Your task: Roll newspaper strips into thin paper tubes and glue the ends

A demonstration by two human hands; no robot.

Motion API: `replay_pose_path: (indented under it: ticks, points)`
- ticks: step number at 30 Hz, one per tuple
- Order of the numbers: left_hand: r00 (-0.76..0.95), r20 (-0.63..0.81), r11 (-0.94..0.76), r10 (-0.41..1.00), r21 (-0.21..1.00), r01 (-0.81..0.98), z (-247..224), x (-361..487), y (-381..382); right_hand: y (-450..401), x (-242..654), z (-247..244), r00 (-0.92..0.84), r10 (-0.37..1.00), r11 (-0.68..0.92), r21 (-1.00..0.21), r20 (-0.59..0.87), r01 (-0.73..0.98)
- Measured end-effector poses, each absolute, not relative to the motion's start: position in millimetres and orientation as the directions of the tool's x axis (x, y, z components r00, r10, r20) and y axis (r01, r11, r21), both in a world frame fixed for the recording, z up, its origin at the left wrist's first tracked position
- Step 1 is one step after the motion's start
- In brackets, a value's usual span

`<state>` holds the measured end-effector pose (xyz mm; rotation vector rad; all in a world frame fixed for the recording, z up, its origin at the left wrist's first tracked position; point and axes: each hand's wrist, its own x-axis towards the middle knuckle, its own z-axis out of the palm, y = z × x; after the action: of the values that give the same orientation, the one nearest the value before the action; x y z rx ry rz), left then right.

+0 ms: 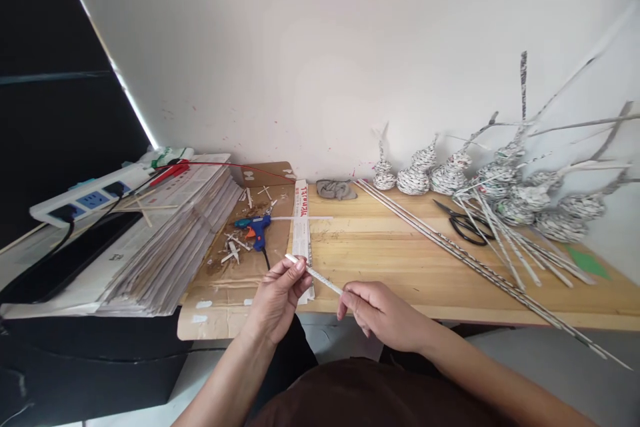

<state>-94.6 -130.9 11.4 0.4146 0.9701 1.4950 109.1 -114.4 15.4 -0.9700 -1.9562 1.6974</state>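
Between my two hands, in front of the table's near edge, is a thin rolled newspaper tube. My left hand pinches it near its upper left end between thumb and fingers. At the lower right end, my right hand has its fingers closed around the tube. Just beyond my left hand lies a folded strip of newspaper on the table. To its left a blue glue gun rests on a stained cardboard sheet among small white paper scraps.
A tall newspaper stack with a power strip stands left. Along the wall are several woven paper gourds. Black scissors, loose paper tubes, long tubes overhanging the front edge and a grey cloth lie on the table.
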Motion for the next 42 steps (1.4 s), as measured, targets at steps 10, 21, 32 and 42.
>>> replay_pose_path:
  ticks: [10, 21, 32, 42]
  points:
    - [-0.232, -0.287, 0.072, 0.93, 0.759, -0.647, 7, -99, -127, -115, 132, 14, -0.685, 0.698, 0.045, -0.943, -0.206, 0.329]
    - [-0.249, -0.25, 0.055, 0.936, 0.801, -0.596, 7, -98, -122, -109, 171, 28, -0.474, 0.868, 0.436, -0.687, 0.151, 0.581]
    - [-0.322, -0.065, 0.004, 0.945, 0.983, -0.186, -7, -115, -144, 12, 222, 16, -0.083, 0.969, 0.1, -0.062, 0.234, 0.993]
    - [-0.403, 0.02, 0.013, 0.915, 0.997, 0.08, -9, -130, -151, 62, 168, 15, -0.177, 0.905, 0.231, -0.097, 0.386, 0.968]
